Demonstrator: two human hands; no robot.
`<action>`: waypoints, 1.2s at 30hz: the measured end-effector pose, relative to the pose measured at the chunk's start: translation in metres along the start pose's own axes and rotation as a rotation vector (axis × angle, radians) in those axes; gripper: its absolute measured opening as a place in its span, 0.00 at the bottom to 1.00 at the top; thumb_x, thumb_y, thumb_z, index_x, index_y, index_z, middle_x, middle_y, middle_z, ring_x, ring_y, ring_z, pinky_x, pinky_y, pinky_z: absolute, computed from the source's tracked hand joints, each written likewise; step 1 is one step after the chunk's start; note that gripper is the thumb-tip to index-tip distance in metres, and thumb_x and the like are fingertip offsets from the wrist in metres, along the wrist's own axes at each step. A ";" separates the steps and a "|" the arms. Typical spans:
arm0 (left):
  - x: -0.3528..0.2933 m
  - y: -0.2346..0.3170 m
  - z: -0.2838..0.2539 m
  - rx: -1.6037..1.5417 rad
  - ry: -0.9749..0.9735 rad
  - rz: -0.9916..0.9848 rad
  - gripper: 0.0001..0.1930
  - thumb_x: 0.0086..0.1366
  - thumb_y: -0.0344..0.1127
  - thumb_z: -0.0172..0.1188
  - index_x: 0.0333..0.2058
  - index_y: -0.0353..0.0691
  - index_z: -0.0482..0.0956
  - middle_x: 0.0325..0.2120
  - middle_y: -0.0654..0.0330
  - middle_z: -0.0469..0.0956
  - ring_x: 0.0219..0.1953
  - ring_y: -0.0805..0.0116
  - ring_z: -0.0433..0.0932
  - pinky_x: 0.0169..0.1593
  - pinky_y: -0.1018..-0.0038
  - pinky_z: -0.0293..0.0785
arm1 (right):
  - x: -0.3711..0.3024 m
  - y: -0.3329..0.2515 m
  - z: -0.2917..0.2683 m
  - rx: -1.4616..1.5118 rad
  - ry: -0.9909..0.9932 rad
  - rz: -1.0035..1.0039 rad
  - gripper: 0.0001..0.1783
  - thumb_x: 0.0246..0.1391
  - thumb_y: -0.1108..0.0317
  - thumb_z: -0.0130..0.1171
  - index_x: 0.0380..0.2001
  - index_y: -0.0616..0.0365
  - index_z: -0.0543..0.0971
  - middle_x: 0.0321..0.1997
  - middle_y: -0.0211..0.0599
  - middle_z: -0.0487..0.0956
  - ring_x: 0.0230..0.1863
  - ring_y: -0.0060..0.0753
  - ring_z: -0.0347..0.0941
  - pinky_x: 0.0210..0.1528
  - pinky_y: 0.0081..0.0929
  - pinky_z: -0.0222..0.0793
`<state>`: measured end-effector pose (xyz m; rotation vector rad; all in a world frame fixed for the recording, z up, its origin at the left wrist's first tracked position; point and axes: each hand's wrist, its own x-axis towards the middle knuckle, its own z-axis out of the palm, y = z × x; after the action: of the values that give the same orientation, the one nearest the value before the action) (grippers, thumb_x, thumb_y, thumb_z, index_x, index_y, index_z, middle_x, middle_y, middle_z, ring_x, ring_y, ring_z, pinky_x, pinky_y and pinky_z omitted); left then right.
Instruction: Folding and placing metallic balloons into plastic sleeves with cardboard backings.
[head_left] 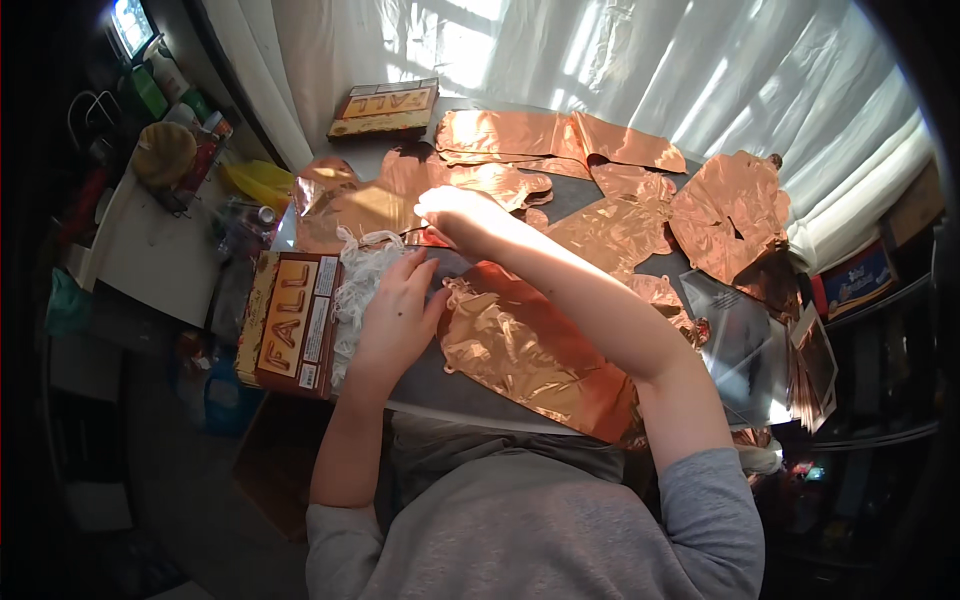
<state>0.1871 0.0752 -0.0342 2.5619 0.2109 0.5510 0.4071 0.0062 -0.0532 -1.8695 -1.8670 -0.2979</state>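
My left hand lies low over the table, fingers stretched out, against a tangled heap of white string. Just beyond it, my right hand is reached across to the left in bright sunlight. Its fingers are bent together, and what they hold, if anything, is too small and washed out to make out. Beneath my right forearm lies a flat copper foil balloon, uninflated. Another flat copper foil balloon spreads out at the far left, beside my right fingertips.
More flat copper foil balloons cover the far and right table. One printed box sits at the left edge, another box at the back. Clear plastic sleeves lie at right. A white curtain hangs behind.
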 end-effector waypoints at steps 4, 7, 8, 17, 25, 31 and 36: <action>0.015 -0.020 -0.003 0.271 0.001 0.019 0.22 0.70 0.39 0.65 0.57 0.29 0.78 0.57 0.44 0.77 0.62 0.43 0.75 0.68 0.51 0.67 | 0.019 0.001 0.016 -0.145 -0.216 0.035 0.08 0.50 0.69 0.66 0.34 0.59 0.85 0.40 0.46 0.83 0.45 0.53 0.83 0.47 0.42 0.80; 0.028 -0.016 -0.011 0.329 -0.112 -0.145 0.23 0.69 0.42 0.66 0.56 0.31 0.79 0.57 0.42 0.75 0.61 0.43 0.74 0.70 0.50 0.64 | 0.030 -0.011 0.017 -0.241 -0.319 0.007 0.08 0.48 0.69 0.67 0.32 0.60 0.87 0.38 0.47 0.84 0.40 0.53 0.86 0.44 0.42 0.82; 0.037 -0.013 -0.010 0.322 -0.114 -0.144 0.23 0.69 0.42 0.66 0.56 0.31 0.79 0.57 0.42 0.75 0.61 0.43 0.74 0.70 0.50 0.64 | 0.035 -0.013 0.016 -0.234 -0.279 0.058 0.09 0.46 0.68 0.69 0.31 0.59 0.89 0.33 0.46 0.85 0.37 0.53 0.86 0.41 0.42 0.82; 0.045 -0.040 0.033 0.443 0.101 -0.167 0.35 0.66 0.49 0.68 0.63 0.29 0.71 0.60 0.39 0.69 0.69 0.39 0.62 0.74 0.45 0.54 | 0.061 0.018 -0.012 0.137 -0.342 0.303 0.13 0.52 0.58 0.68 0.29 0.58 0.87 0.28 0.45 0.84 0.31 0.42 0.82 0.35 0.40 0.75; 0.056 -0.056 0.033 0.539 0.026 -0.265 0.29 0.76 0.57 0.51 0.59 0.36 0.75 0.63 0.36 0.71 0.68 0.33 0.66 0.75 0.38 0.50 | 0.060 0.052 -0.002 0.426 -0.256 0.417 0.22 0.61 0.51 0.64 0.41 0.63 0.85 0.35 0.43 0.85 0.35 0.34 0.80 0.39 0.35 0.75; 0.063 -0.050 0.018 0.397 -0.063 -0.432 0.28 0.77 0.61 0.48 0.57 0.42 0.78 0.64 0.35 0.71 0.65 0.31 0.70 0.73 0.33 0.51 | 0.057 0.038 -0.012 0.339 -0.148 0.354 0.16 0.63 0.57 0.61 0.42 0.58 0.85 0.36 0.44 0.86 0.38 0.44 0.84 0.42 0.38 0.77; 0.064 -0.059 0.020 0.428 -0.063 -0.375 0.29 0.77 0.60 0.46 0.58 0.42 0.80 0.54 0.36 0.79 0.59 0.32 0.76 0.72 0.33 0.52 | 0.068 0.019 -0.042 0.231 0.361 0.372 0.09 0.65 0.64 0.64 0.42 0.58 0.83 0.37 0.48 0.87 0.37 0.47 0.85 0.42 0.38 0.78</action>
<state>0.2506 0.1332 -0.0580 2.8341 0.8470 0.3047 0.4369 0.0473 0.0119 -1.8159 -1.2349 -0.2591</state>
